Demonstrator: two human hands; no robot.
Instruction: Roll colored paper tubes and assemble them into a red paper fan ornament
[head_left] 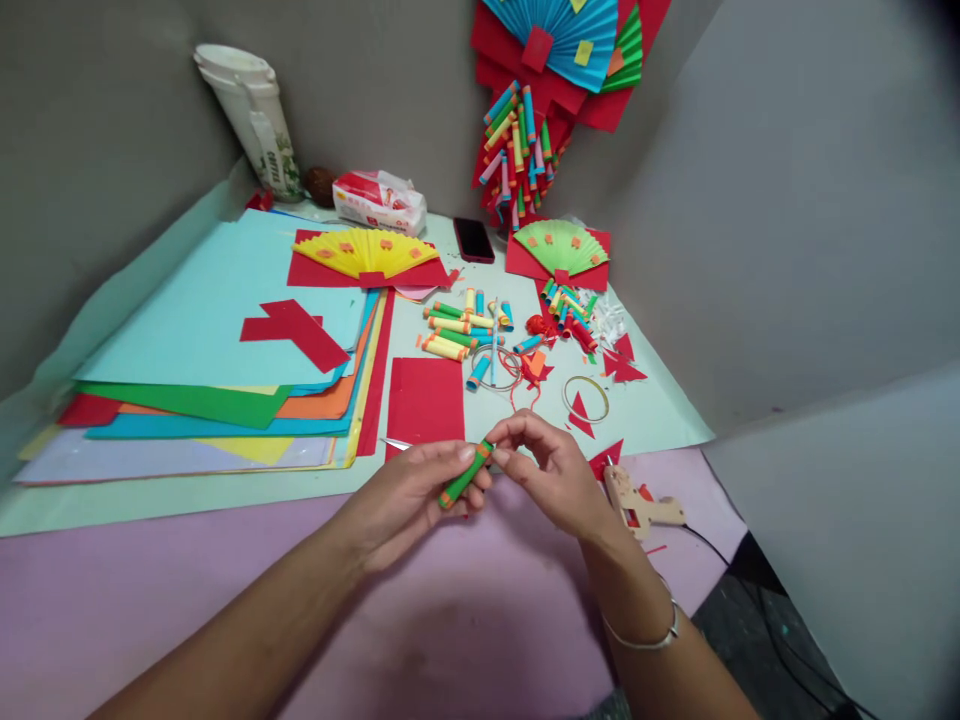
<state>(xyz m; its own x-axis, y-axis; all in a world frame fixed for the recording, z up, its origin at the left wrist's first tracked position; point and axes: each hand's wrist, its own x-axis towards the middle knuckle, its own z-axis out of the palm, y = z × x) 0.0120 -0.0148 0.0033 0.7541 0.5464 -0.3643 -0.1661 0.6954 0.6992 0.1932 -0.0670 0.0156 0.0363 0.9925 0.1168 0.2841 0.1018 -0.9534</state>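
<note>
My left hand [427, 490] is closed around a small green paper roll [460, 482] with an orange band at each end. The roll lies tilted, its upper end toward my right hand [551, 470]. Right thumb and index finger pinch at that upper end, and whatever small bit lies between them is hidden. Just beyond my hands is a red paper square [426, 395], with a pointed metal tip [395, 444] showing beside my left hand. Farther back lie several loose paper rolls [450, 338] in yellow, green and blue.
Stacked coloured sheets [172, 290] fill the left side. A yellow paper fan [367, 255], a green fan [562, 248] and a phone [473, 240] lie behind. At right are a bangle ring [606, 405], red scraps [622, 362] and a glue gun [637, 505] with its cord.
</note>
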